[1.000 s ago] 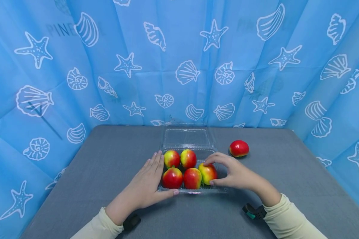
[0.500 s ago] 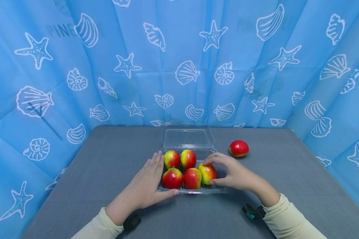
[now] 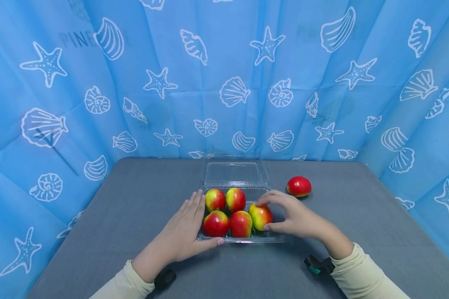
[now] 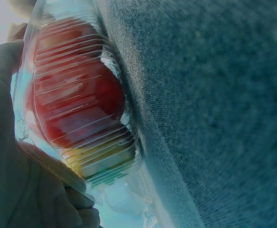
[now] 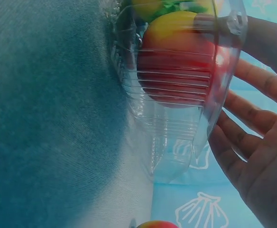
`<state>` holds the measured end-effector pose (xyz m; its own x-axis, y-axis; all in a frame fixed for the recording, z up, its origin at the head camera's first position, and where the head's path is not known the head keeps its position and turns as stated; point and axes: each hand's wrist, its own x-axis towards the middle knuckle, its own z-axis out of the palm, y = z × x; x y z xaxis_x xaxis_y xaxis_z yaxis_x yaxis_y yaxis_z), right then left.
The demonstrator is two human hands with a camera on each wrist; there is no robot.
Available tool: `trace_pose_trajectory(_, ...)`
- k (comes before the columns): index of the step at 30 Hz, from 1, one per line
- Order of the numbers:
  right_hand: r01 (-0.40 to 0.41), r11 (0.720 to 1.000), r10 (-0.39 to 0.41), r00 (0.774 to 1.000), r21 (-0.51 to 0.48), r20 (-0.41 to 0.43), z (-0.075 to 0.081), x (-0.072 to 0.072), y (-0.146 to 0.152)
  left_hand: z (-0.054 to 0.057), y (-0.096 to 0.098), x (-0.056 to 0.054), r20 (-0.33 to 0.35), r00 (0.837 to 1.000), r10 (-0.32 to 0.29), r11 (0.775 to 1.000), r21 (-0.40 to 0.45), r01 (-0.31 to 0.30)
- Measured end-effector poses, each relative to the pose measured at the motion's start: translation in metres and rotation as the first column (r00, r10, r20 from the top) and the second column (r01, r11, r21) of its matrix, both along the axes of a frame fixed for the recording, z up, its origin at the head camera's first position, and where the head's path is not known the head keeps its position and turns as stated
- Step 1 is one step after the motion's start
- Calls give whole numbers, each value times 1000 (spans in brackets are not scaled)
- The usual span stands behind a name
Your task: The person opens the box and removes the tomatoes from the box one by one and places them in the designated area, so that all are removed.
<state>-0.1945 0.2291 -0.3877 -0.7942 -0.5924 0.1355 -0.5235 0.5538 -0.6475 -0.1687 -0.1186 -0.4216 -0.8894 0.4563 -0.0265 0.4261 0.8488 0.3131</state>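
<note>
At a grey cloth-covered table before a blue seashell-print curtain, pinches a red-and-yellow apple with the curved right hand inside a clear clamshell, straight-fingered left hand against its left side, four more apples between both hands.

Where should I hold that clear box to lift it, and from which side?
Probably by both short ends, approached from left and right: the clear box runs longer sideways, its raised rim offers an edge, and the lid is open at the far side. The left hand rests along one end.
</note>
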Motion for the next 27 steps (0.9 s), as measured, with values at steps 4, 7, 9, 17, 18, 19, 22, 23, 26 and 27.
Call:
trace_pose_trajectory(4,11,1000,-11,1000,-14,-1,2,0,2,0,0,0,-4,1000,1,1000,-1,-1)
trace_pose_trajectory(7,23,999,-24,1000,-22,-14,3,0,4,1,1,0,-5,1000,1,1000,-3,-1)
trace_pose_trajectory(9,31,999,-32,999,-31,-31,4,-1,6,1,1,0,-5,1000,1,1000,-3,-1)
trace_pose_trajectory(17,66,996,-72,992,-58,-101,10,-3,11,3,0,1,2,1000,1,1000,-5,-1)
trace_pose_trajectory(18,74,995,-81,991,-62,-105,11,-3,12,3,0,1,1,1000,1,1000,-4,-1)
trace_pose_trajectory(19,82,994,-89,990,-67,-107,12,-3,12,3,0,1,2,1000,1,1000,-3,-1)
trace_pose_trajectory(22,109,991,-118,986,-77,-114,15,-3,16,3,0,1,3,1000,1,1000,-3,-1)
trace_pose_trajectory(23,120,989,-129,985,-80,-114,15,-4,18,3,0,1,4,1000,1,1000,-3,-1)
trace_pose_trajectory(26,155,984,-165,980,-92,-112,17,-5,24,3,0,1,5,1000,1,1000,-1,-1)
trace_pose_trajectory(27,169,981,-180,977,-98,-113,18,-6,26,3,0,1,4,1000,1,1000,1,-1)
